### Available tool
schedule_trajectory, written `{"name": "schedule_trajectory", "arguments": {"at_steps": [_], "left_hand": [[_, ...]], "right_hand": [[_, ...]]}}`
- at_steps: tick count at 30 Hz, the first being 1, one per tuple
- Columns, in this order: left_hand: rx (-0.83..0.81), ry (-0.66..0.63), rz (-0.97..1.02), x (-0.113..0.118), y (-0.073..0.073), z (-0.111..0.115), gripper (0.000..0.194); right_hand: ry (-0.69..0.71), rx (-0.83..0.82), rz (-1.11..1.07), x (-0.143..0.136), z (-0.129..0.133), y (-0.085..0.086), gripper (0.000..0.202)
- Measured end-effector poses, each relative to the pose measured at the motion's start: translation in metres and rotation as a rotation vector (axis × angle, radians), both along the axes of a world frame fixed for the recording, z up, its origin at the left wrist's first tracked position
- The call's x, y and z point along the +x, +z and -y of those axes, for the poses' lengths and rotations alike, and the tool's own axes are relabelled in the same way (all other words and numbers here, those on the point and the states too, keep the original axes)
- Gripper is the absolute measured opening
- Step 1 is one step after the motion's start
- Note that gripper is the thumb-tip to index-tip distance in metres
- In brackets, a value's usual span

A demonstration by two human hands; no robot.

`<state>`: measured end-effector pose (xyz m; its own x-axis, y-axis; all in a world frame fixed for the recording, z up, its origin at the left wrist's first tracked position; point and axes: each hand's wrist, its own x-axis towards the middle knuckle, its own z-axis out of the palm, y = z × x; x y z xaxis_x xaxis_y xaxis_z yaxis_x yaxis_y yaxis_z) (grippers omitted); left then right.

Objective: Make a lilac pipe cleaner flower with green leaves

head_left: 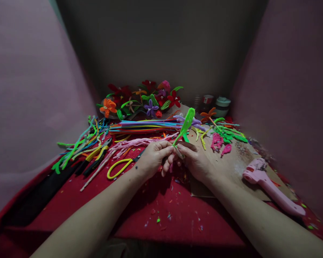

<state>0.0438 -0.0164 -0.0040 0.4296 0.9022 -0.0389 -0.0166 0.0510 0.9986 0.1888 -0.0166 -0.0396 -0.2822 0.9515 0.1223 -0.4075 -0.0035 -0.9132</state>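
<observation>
A bright green pipe-cleaner leaf stands upright above my fingers, its thin stem running down between both hands. My left hand pinches the base of that stem. Close beside it, my right hand has its thumb and forefinger pressed together at the same spot, around a small pale piece that is partly hidden. A bit of pink shows just below the fingers. Yellow-handled scissors lie by my left wrist, their blades partly hidden behind it.
Pliers and loose pipe cleaners lie at the left. Pipe-cleaner flowers stand at the back. A pink glue gun rests at the right by a cardboard sheet, with a lidded jar behind. Scraps dot the red cloth.
</observation>
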Motion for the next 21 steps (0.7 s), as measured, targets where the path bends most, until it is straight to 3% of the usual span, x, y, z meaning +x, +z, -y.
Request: {"name": "schedule_trajectory", "arguments": {"at_steps": [7,16,21], "left_hand": [[-0.124,-0.069,0.144,-0.002,-0.004,-0.003,0.020],[-0.252,-0.203,0.297,-0.006,-0.010,-0.008,0.015],[-0.262,-0.248,0.284,-0.009,-0.011,-0.010,0.015]], "right_hand": [[0.000,0.009,-0.033,0.001,-0.002,0.002,0.012],[-0.046,-0.027,-0.021,0.001,-0.005,-0.004,0.016],[-0.082,-0.016,0.010,0.002,-0.005,-0.003,0.011]]}}
